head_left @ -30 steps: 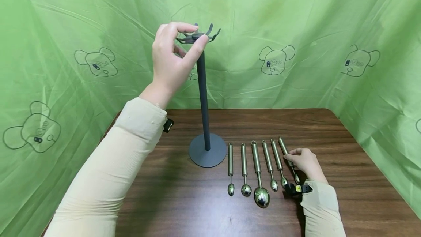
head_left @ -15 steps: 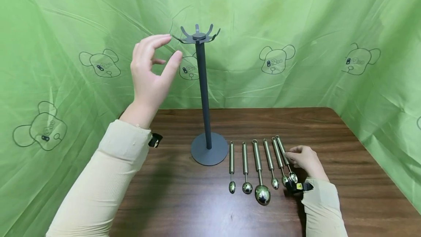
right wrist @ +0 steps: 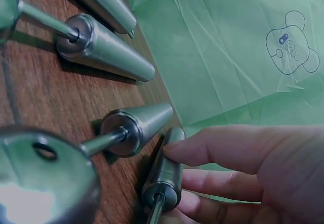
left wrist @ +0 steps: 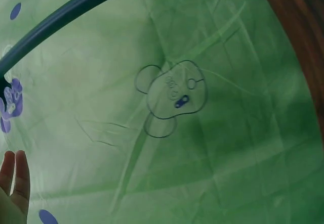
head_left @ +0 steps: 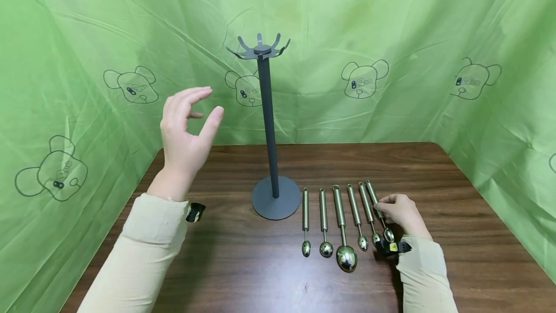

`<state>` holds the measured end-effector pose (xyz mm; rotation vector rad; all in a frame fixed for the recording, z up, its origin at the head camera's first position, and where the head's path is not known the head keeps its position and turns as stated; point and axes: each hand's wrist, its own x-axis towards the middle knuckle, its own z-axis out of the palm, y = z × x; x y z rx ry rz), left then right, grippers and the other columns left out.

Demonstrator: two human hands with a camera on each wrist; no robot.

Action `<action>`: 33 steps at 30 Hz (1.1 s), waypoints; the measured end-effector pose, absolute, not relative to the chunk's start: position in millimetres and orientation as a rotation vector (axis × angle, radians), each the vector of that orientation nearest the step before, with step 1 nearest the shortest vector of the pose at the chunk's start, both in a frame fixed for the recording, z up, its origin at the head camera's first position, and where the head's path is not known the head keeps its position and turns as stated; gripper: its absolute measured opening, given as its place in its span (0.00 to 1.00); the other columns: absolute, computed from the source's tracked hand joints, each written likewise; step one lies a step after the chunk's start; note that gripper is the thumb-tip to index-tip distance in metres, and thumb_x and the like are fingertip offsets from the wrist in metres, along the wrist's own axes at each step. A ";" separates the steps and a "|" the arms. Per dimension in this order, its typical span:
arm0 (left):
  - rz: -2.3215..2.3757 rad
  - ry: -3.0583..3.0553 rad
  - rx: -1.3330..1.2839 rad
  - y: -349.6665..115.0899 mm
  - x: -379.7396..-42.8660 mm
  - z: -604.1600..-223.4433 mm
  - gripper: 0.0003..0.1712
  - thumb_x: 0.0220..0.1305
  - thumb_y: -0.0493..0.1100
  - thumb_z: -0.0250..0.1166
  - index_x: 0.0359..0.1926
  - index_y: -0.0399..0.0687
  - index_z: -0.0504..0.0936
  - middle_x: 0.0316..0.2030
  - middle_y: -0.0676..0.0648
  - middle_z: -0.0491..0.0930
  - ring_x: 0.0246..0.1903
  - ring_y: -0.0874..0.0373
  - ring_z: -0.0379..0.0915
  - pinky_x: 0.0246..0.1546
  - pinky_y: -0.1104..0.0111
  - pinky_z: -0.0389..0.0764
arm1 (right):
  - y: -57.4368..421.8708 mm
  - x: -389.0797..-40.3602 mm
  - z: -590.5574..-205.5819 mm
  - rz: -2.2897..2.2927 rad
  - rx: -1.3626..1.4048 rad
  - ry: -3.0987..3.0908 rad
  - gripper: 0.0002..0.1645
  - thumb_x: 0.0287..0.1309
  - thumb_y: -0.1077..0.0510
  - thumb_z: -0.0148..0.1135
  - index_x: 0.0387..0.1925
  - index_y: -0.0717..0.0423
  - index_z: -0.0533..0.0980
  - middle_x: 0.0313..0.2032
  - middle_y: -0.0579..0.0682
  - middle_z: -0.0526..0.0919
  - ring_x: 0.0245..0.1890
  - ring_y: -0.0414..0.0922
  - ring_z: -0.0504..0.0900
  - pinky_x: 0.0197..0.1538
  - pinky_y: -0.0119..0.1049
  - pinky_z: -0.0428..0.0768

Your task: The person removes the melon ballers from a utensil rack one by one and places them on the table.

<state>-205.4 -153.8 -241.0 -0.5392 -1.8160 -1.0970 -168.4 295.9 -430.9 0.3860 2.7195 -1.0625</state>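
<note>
In the head view my right hand (head_left: 401, 212) is at the rightmost melon baller (head_left: 374, 197), a small metal scoop with a thick steel handle. The right wrist view has my fingers (right wrist: 223, 145) pinching that handle (right wrist: 169, 166) from its outer side. A second small scoop (head_left: 366, 202) lies close along its left. My left hand (head_left: 184, 134) is raised in the air left of a dark grey stand (head_left: 268, 120), fingers and thumb spread apart with nothing between them. Curved hooks (head_left: 261, 49) ring the stand's top, and nothing hangs on them.
Several more steel scoops lie in a row between stand and right hand, the biggest scoop (head_left: 346, 257) in the middle. The stand's round base (head_left: 275, 198) is on the brown wooden table (head_left: 260, 274). Green cloth (head_left: 312, 8) surrounds the table.
My left hand has drawn away from the stand's hooks, moving left and down. The rightmost scoop has turned, so its bowl shows differently; my right hand stays at its handle.
</note>
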 end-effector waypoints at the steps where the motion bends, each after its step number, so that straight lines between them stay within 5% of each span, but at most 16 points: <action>1: -1.095 -1.826 -0.533 -155.1 -204.1 -245.0 0.21 0.59 0.45 0.66 0.50 0.37 0.83 0.52 0.44 0.84 0.51 0.54 0.72 0.44 0.79 0.75 | 295.9 -168.7 -430.9 -1.047 0.388 2.726 0.22 0.59 0.51 0.63 0.43 0.68 0.80 0.30 0.54 0.85 0.25 0.41 0.82 0.31 0.36 0.79; 13: -1.097 -1.920 -0.435 -163.5 -192.4 -292.1 0.19 0.59 0.40 0.67 0.51 0.40 0.84 0.50 0.42 0.84 0.49 0.49 0.75 0.47 0.76 0.72 | 297.3 -170.0 -429.5 -1.021 0.414 2.727 0.23 0.61 0.52 0.60 0.46 0.70 0.78 0.36 0.62 0.85 0.30 0.45 0.83 0.35 0.43 0.83; 25: -1.124 -1.938 -0.414 -160.1 -184.0 -315.4 0.18 0.57 0.37 0.69 0.50 0.40 0.84 0.47 0.41 0.85 0.46 0.51 0.75 0.43 0.81 0.73 | 296.5 -168.3 -426.5 -0.962 0.397 2.768 0.24 0.59 0.50 0.62 0.44 0.69 0.80 0.33 0.59 0.85 0.30 0.46 0.82 0.30 0.37 0.76; 33: -1.134 -1.956 -0.416 -159.1 -182.2 -323.5 0.18 0.58 0.38 0.69 0.50 0.40 0.84 0.46 0.40 0.85 0.45 0.49 0.75 0.42 0.76 0.75 | 295.3 -166.8 -426.5 -1.001 0.396 2.763 0.25 0.58 0.49 0.64 0.45 0.69 0.80 0.33 0.57 0.86 0.27 0.43 0.83 0.30 0.35 0.78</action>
